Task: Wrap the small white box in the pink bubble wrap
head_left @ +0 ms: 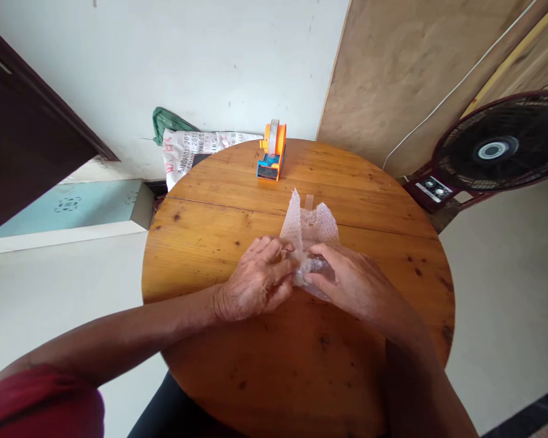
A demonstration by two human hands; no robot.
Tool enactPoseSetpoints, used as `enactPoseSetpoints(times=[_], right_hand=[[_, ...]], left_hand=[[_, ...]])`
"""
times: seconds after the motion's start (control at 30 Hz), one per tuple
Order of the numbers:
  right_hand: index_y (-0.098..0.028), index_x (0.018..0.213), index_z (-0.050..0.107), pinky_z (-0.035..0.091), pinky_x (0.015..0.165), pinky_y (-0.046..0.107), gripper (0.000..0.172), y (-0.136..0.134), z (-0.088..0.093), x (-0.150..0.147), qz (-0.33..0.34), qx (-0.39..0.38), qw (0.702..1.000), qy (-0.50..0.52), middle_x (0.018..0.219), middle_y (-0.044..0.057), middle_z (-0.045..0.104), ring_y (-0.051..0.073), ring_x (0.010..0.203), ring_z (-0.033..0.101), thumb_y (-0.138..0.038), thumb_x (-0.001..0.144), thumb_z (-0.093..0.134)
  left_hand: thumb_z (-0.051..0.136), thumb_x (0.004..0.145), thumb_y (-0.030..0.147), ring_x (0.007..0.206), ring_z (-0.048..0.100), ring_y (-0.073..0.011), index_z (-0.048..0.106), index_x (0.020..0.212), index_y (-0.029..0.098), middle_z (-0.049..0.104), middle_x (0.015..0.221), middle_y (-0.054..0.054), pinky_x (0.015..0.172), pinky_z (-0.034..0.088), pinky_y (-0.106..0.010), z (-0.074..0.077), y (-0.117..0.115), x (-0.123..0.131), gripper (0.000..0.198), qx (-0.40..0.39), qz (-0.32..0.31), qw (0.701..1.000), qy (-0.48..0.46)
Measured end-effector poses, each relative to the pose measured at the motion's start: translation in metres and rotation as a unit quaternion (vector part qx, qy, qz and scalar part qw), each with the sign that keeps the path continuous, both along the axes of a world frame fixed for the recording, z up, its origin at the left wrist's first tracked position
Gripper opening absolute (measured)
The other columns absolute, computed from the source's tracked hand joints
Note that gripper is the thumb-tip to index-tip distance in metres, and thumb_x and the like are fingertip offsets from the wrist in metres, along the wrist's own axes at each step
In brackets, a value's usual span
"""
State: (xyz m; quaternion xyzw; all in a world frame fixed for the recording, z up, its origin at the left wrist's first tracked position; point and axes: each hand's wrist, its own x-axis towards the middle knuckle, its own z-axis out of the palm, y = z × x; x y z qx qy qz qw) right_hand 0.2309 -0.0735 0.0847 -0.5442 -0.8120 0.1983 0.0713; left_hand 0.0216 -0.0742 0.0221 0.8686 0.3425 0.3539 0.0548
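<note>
A sheet of clear bubble wrap point(308, 228) stands crumpled near the middle of the round wooden table point(237, 371). It is folded around something I cannot make out. My left hand point(256, 283) pinches the wrap's left side with curled fingers. My right hand point(351, 283) presses on its lower right part, fingers closed over the wrap. A short strip of tape point(309, 200) sticks up behind the wrap.
An orange and blue tape dispenser point(272, 152) sits at the table's far edge. Behind the table lie a printed white sack point(196, 149) and a green bag point(167, 121). A dark floor fan point(497, 149) stands at the right. A plywood board point(406, 67) leans on the wall.
</note>
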Motion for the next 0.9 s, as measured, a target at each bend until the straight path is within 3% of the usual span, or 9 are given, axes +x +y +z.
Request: enactPoseSetpoints(times=[0.2, 0.47, 0.7, 0.8, 0.9], right_hand=[[-0.023, 0.103, 0.065, 0.043, 0.066, 0.029, 0.022, 0.007, 0.002, 0.005, -0.013, 0.007, 0.999, 0.038, 0.093, 0.004, 0.074, 0.019, 0.075, 0.066, -0.033, 0.094, 0.048], [-0.02, 0.112, 0.064, 0.047, 0.075, 0.03, 0.028, 0.018, -0.014, -0.005, -0.067, -0.005, 0.994, 0.081, 0.093, 0.005, 0.074, 0.02, 0.085, 0.068, -0.032, 0.098, 0.043], [-0.027, 0.146, 0.047, 0.048, 0.099, 0.037, 0.05, 0.024, -0.029, -0.005, -0.069, 0.001, 0.974, 0.215, 0.132, 0.007, 0.064, 0.021, 0.116, 0.063, -0.041, 0.098, 0.045], [-0.027, 0.147, 0.046, 0.046, 0.104, 0.039, 0.051, 0.024, -0.029, -0.005, -0.059, -0.004, 0.97, 0.237, 0.138, 0.007, 0.061, 0.021, 0.124, 0.059, -0.042, 0.098, 0.045], [-0.023, 0.135, 0.059, 0.044, 0.107, 0.039, 0.043, 0.026, -0.028, -0.007, -0.035, -0.025, 0.973, 0.226, 0.134, 0.007, 0.065, 0.022, 0.125, 0.059, -0.041, 0.098, 0.045]], left_hand=[[0.054, 0.085, 0.011, 0.117, 0.059, -0.0257, 0.062, 0.11, 0.015, 0.066, 0.117, -0.014, 0.098, 0.053, -0.043, -0.008, 0.002, 0.0, 0.026, -0.002, -0.065, 0.997, -0.044], [0.052, 0.086, 0.011, 0.12, 0.059, -0.0252, 0.06, 0.112, 0.013, 0.065, 0.122, -0.013, 0.102, 0.054, -0.041, -0.012, 0.003, 0.001, 0.027, 0.003, -0.078, 0.996, -0.033], [0.049, 0.087, 0.011, 0.122, 0.059, -0.0247, 0.06, 0.11, 0.014, 0.065, 0.122, -0.013, 0.103, 0.054, -0.041, -0.01, 0.005, 0.001, 0.026, -0.013, -0.084, 0.996, -0.029], [0.048, 0.087, 0.011, 0.121, 0.059, -0.0245, 0.061, 0.109, 0.014, 0.066, 0.12, -0.013, 0.103, 0.054, -0.041, -0.008, 0.006, 0.001, 0.026, -0.018, -0.09, 0.995, -0.03], [0.049, 0.085, 0.01, 0.12, 0.059, -0.0246, 0.061, 0.107, 0.014, 0.066, 0.12, -0.013, 0.104, 0.053, -0.041, -0.007, 0.006, 0.001, 0.026, -0.02, -0.095, 0.995, -0.029]])
